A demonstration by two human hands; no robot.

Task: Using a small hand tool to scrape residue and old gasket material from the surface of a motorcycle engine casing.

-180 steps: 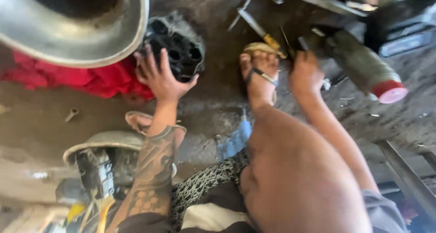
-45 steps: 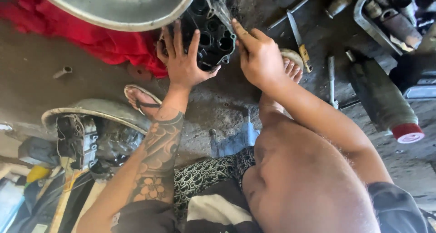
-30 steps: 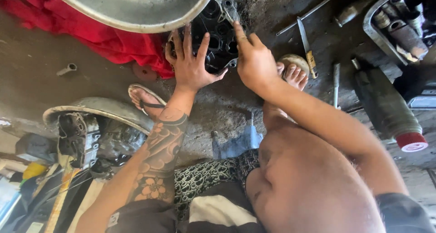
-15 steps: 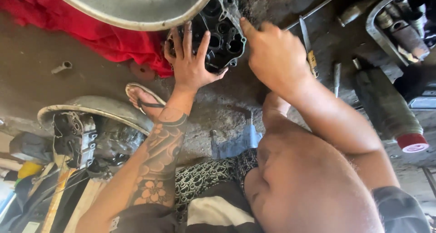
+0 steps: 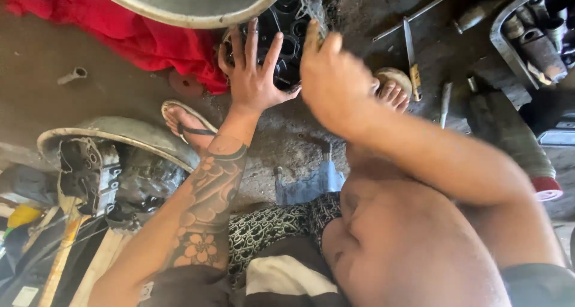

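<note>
The left hand (image 5: 254,82) lies flat with fingers spread wide on the dark engine casting (image 5: 290,20), pressing against its near face. The right hand (image 5: 332,73) is curled beside it, its fingertips at the casting's right edge; whether it grips anything there I cannot tell. The casting sits on the dirty floor (image 5: 299,139) at the top of the view, partly under a grey metal basin (image 5: 191,2), with a red cloth (image 5: 150,40) just to its left; its open cavities face the person. At the upper right a metal tray (image 5: 503,43) holds several cylindrical parts. A screwdriver (image 5: 410,55) lies near the right foot, pointing away from the person.
</note>
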